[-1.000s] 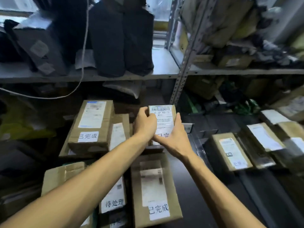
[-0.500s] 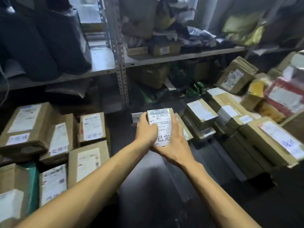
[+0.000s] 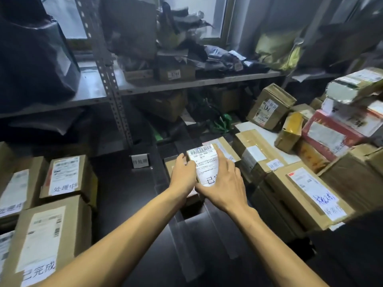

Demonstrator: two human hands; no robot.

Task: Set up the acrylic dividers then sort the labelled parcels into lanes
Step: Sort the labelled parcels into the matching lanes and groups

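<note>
1. A small parcel sat at the middle of the view, its white shipping label facing up, with a barcode along the far edge and large handwritten characters near the near edge, partly covered by a hand.
2. The left hand gripped the parcel's left side, fingers curled over the edge.
3. The right hand clasped its right side and near corner, fingers spread across the label; both hands were closed on the same parcel, thumbs nearly meeting below it.
4. Whether the parcel rested on the brown box directly behind and under it or was held just above could not be told.
5. A clear acrylic divider ran along the dark table surface from beneath the hands toward the viewer, hard to trace because of glare.
6. A small upright sign card with printed characters stood on the table just left of the hands.
7. To the left lay a group of cardboard parcels, the nearest being a large labelled box and, behind it, a smaller labelled box.
8. To the right, well packed together, lay more boxes, including a box with blue handwriting and a red and white carton.
9. A metal shelf above held dark bags and loose wrapped goods.
</note>
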